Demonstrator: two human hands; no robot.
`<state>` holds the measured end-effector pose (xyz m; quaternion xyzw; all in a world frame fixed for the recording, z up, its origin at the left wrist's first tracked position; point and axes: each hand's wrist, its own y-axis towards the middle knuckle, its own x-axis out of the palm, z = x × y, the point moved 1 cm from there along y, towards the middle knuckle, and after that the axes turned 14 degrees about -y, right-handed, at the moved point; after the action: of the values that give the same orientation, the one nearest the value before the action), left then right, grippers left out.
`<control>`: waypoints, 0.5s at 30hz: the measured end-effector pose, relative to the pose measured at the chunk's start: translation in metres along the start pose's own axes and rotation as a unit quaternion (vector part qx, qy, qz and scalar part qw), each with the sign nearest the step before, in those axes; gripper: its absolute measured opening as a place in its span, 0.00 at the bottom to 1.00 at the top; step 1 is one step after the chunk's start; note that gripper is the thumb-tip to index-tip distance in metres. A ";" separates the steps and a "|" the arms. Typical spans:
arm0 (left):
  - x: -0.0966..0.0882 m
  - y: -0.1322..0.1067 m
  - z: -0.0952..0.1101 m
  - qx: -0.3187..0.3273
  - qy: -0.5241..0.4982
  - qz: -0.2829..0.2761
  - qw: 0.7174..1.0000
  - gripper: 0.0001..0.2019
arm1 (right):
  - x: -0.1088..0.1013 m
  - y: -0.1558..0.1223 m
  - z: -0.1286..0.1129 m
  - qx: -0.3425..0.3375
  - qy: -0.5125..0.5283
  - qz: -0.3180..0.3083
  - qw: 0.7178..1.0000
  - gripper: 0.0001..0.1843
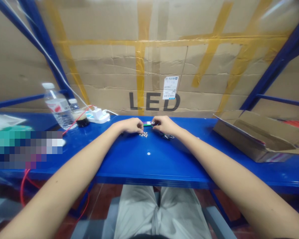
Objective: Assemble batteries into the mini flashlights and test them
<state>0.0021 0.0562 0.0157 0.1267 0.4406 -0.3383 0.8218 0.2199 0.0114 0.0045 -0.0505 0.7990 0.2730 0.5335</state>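
My left hand is at the middle of the blue table, fingers bent and closed, with the tips at a cluster of small round silver pieces that look like button cells. Whether a piece is between these fingers cannot be made out. Opposite it, my right hand pinches a small dark piece with a round silver end. Slim purple and green tubes lie between the two hands, partly hidden by the fingers. Below the right hand rests a dark cord loop with a metal clip.
An open cardboard box stands on the right. A water bottle, a dark-filled bottle and a white power strip are at the back left. A red cable hangs over the front edge. Behind rises a large carton.
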 end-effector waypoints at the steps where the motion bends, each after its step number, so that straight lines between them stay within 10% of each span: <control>1: 0.000 0.000 0.000 -0.003 0.008 0.007 1.000 0.07 | 0.000 0.000 0.000 0.001 -0.002 -0.001 1.000 0.07; 15: -0.009 0.002 -0.013 -0.024 0.074 0.063 0.995 0.08 | -0.001 -0.001 -0.004 0.010 -0.009 -0.022 1.000 0.06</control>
<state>-0.0088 0.0685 0.0153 0.1593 0.4994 -0.2645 0.8095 0.2177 0.0084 0.0063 -0.0607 0.7954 0.2538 0.5470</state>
